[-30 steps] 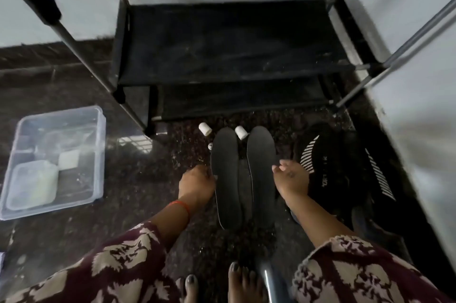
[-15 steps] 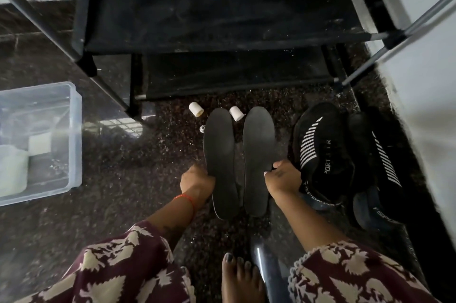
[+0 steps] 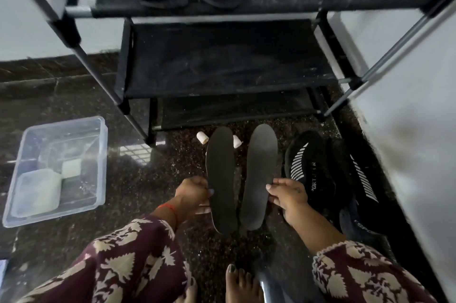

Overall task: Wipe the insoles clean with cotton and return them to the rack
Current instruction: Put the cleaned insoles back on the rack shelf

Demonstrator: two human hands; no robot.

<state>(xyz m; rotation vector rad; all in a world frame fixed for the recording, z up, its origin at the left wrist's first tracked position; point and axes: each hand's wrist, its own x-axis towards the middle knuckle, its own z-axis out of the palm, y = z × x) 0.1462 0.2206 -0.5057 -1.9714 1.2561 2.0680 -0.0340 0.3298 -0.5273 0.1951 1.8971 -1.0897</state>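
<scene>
Insoles (image 3: 220,174) side by side (dark), outer edges pinched by fingers (image 3: 271,186)

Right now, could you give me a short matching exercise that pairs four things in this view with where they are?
Things:
1. left insole
2. clear plastic tub
3. striped black shoe
4. right insole

Places:
A. on the floor, far left
B. gripped by the right hand
C. on the floor, right of both insoles
D. gripped by the left hand

Pairs: 1-D, 2-A, 3-C, 4-B
</scene>
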